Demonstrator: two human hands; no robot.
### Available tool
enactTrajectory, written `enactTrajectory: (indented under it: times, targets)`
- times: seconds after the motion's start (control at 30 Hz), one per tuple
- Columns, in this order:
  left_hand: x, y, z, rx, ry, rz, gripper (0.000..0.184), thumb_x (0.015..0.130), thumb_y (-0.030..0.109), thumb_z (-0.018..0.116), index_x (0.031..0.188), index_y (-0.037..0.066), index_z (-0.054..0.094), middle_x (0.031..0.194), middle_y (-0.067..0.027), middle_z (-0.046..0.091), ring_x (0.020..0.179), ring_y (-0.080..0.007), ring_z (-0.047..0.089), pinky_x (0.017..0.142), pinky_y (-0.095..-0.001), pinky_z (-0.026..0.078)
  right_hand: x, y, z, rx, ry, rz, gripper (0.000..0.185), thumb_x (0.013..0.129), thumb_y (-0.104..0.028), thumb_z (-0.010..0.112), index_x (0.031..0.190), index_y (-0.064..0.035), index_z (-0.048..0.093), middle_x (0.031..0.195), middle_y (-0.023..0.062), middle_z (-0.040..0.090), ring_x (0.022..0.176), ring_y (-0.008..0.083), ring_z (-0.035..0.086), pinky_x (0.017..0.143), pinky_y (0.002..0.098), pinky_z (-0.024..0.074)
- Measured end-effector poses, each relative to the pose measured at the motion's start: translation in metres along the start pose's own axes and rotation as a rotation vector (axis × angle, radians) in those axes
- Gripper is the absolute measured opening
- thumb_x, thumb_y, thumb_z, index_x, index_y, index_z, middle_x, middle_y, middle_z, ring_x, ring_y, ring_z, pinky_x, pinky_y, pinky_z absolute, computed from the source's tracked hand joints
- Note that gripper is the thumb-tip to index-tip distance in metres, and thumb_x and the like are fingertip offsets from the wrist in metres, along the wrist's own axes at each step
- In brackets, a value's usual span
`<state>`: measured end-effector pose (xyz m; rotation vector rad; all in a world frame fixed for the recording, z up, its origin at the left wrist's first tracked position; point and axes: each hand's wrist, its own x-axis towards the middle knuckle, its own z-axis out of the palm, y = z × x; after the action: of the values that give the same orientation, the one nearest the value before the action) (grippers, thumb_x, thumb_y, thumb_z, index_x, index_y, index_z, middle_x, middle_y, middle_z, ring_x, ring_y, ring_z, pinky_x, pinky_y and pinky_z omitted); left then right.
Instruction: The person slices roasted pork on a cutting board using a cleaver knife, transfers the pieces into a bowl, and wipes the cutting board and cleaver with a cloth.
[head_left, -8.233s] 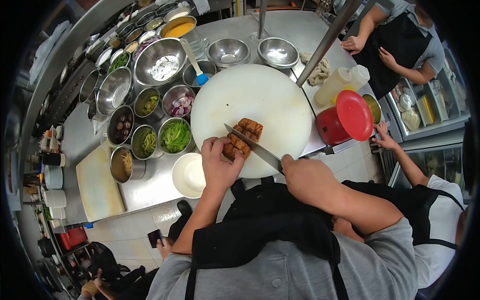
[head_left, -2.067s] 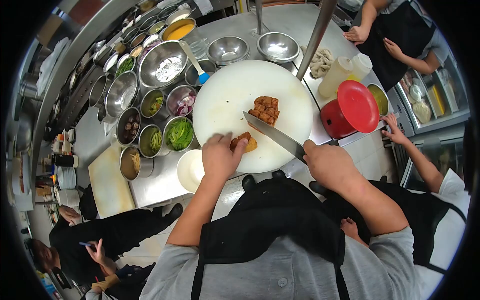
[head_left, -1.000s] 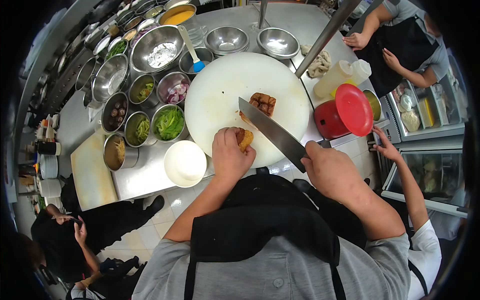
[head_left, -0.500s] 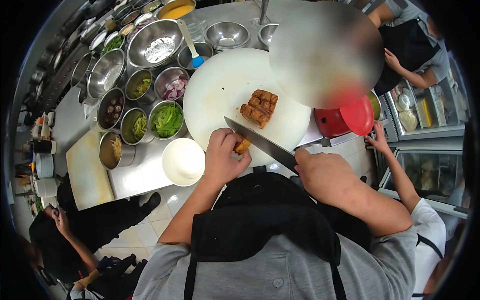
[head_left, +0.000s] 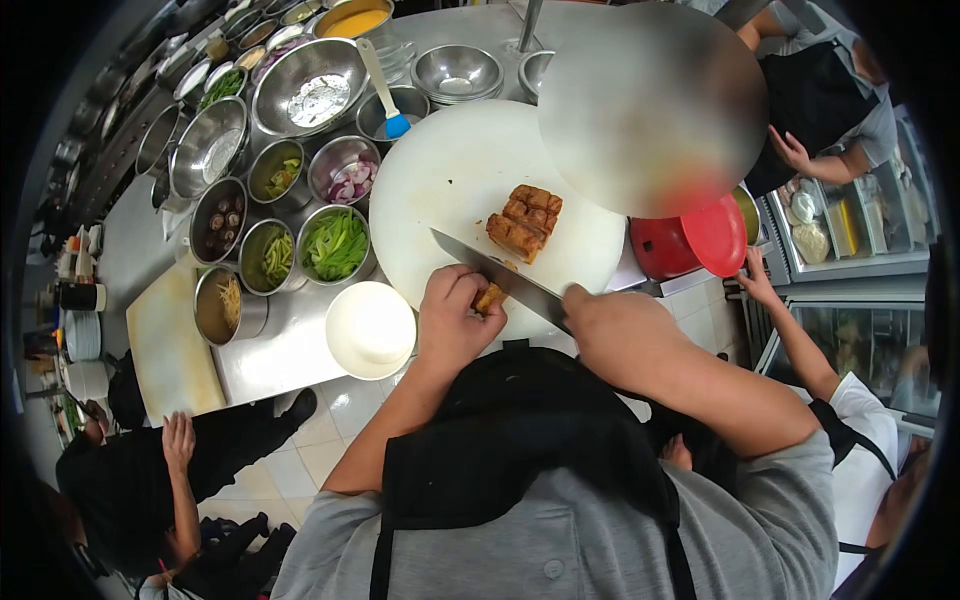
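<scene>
My right hand [head_left: 625, 335] is closed round the handle of a broad kitchen knife [head_left: 500, 272], whose blade slants up and left over the round white cutting board [head_left: 430, 170]. My left hand [head_left: 452, 318] pinches a small piece of crisp brown food [head_left: 489, 299] at the board's near edge, right beside the blade. Beyond the knife lies a larger block of the same browned food [head_left: 526, 222], scored into sections. Whether it is meat or tofu I cannot tell. A few crumbs lie near the block.
Left of the board stand a white bowl [head_left: 371, 331], a metal pot of sliced greens [head_left: 335, 244], a pot of cut onion [head_left: 344, 170] and a blue-tipped brush [head_left: 396, 125]. A red container [head_left: 665, 248] is at the right. Other people stand on both sides.
The knife and my right hand have shifted left, the blade staying close to my left fingers. At lower left another person's hand has come onto the edge of the rectangular board.
</scene>
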<state>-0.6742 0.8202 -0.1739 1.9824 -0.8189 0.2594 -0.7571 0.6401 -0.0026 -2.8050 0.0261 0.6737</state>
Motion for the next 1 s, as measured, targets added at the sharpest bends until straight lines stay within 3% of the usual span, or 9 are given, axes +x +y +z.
enactTrajectory:
  times: [0.07,0.23,0.33,0.5,0.63,0.73,0.83,0.9,1.0]
  targets:
    - [0.000,0.001,0.002,-0.014,0.000,-0.031,0.027,0.064,0.003,0.074,0.089,0.003,0.063,0.101,-0.0154,0.061,0.090,-0.0321,0.061,0.075,-0.0385,0.054,-0.004,0.004,0.007,-0.011,-0.097,0.053,0.017,0.084,-0.005,0.055,0.100,0.0023,0.054,0.081,0.0231,0.069,0.076,0.0409,0.069,0.068,0.0499,0.0546]
    - [-0.006,0.000,-0.004,-0.066,-0.062,-0.109,0.036,0.067,0.010,0.078,0.100,0.004,0.063,0.110,-0.0170,0.059,0.101,-0.0360,0.060,0.086,-0.0414,0.053,0.014,0.012,0.041,0.048,0.077,-0.012,0.014,0.091,-0.008,0.053,0.100,0.0010,0.050,0.079,0.0235,0.069,0.076,0.0420,0.069,0.067,0.0521,0.0534]
    - [0.001,0.023,-0.049,-0.083,0.029,-0.089,0.052,0.070,0.013,0.082,0.117,0.005,0.063,0.131,-0.0197,0.052,0.122,-0.0374,0.052,0.101,-0.0433,0.046,0.015,0.009,0.042,-0.018,0.071,-0.015,0.018,0.097,-0.016,0.054,0.099,0.0011,0.049,0.078,0.0242,0.068,0.077,0.0410,0.069,0.068,0.0520,0.0531]
    - [-0.036,-0.021,-0.148,0.355,0.387,-0.228,0.046,0.081,0.002,0.069,0.125,0.003,0.059,0.136,-0.0202,0.051,0.122,-0.0353,0.053,0.095,-0.0403,0.048,0.014,0.001,0.036,-0.058,0.067,-0.004,0.018,0.096,-0.016,0.057,0.097,0.0011,0.049,0.075,0.0221,0.067,0.074,0.0401,0.069,0.066,0.0505,0.0539]
    - [-0.123,-0.103,-0.180,0.600,0.407,-0.654,0.045,0.082,0.007,0.067,0.126,0.000,0.059,0.127,-0.0230,0.054,0.113,-0.0410,0.056,0.097,-0.0453,0.046,0.011,0.001,0.040,-0.066,0.118,-0.031,0.019,0.096,-0.016,0.058,0.097,0.0010,0.050,0.075,0.0218,0.067,0.073,0.0393,0.069,0.065,0.0497,0.0545]
    - [-0.148,-0.117,-0.175,0.803,0.300,-0.748,0.041,0.084,0.012,0.067,0.123,-0.001,0.063,0.121,-0.0238,0.056,0.108,-0.0408,0.057,0.095,-0.0465,0.047,0.011,-0.002,0.039,-0.086,0.096,0.004,0.019,0.096,-0.017,0.057,0.097,0.0007,0.050,0.075,0.0213,0.068,0.072,0.0392,0.069,0.065,0.0498,0.0545]
    - [-0.150,-0.124,-0.175,0.972,0.183,-0.665,0.033,0.083,0.019,0.069,0.111,0.001,0.070,0.106,-0.0222,0.061,0.099,-0.0396,0.058,0.087,-0.0492,0.047,0.012,0.002,0.045,-0.079,0.129,-0.001,0.019,0.096,-0.017,0.056,0.097,0.0004,0.050,0.074,0.0211,0.068,0.071,0.0393,0.069,0.065,0.0503,0.0543]
    - [-0.110,-0.093,-0.174,0.856,0.366,-0.643,0.018,0.085,0.010,0.068,0.101,0.001,0.070,0.094,-0.0161,0.065,0.087,-0.0313,0.062,0.076,-0.0431,0.050,0.007,0.003,0.039,-0.099,0.183,-0.020,0.018,0.096,-0.017,0.055,0.097,0.0003,0.050,0.072,0.0213,0.068,0.070,0.0396,0.069,0.064,0.0514,0.0537]
    - [-0.062,-0.058,-0.168,0.595,0.399,-0.694,0.013,0.088,0.010,0.069,0.098,0.001,0.068,0.078,-0.0116,0.065,0.068,-0.0263,0.061,0.063,-0.0360,0.050,-0.001,-0.006,0.022,-0.064,0.166,0.030,0.017,0.096,-0.016,0.055,0.095,0.0001,0.050,0.071,0.0212,0.067,0.068,0.0396,0.068,0.062,0.0521,0.0529]
